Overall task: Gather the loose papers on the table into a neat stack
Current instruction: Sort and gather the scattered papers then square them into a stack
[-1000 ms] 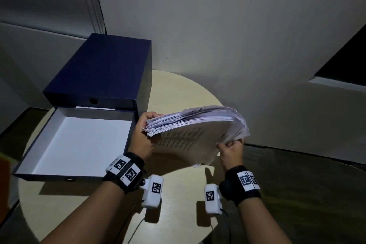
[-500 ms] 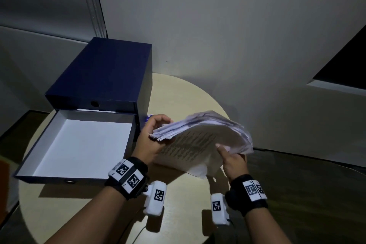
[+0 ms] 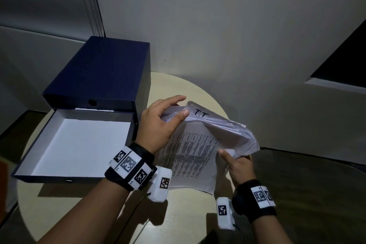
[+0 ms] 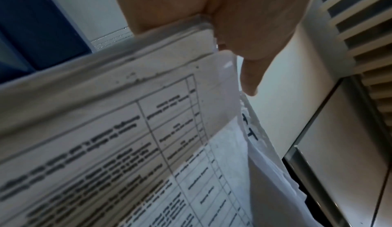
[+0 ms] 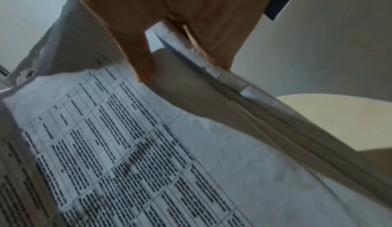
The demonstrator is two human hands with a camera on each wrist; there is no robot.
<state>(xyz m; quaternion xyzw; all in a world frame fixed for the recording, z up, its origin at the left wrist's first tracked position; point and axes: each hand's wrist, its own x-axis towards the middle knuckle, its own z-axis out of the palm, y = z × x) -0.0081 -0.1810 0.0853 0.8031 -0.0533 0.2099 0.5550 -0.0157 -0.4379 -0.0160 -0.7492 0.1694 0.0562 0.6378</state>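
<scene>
- Looks like an office or records room.
- A dark blue file box (image 3: 103, 71) lies open on a small round table (image 3: 178, 89).
- Printed forms (image 3: 190, 152) with ruled tables are held over it.
- Plain grey partition walls (image 3: 217, 25) stand behind.

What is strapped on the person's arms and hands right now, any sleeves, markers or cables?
No sleeves: both forearms are bare. The left hand has a black wristband bearing white square-code tags, and a white camera block with its own tag hangs beneath it, trailing a thin dark cable. The right hand wears a matching tagged black band and white block.
</scene>
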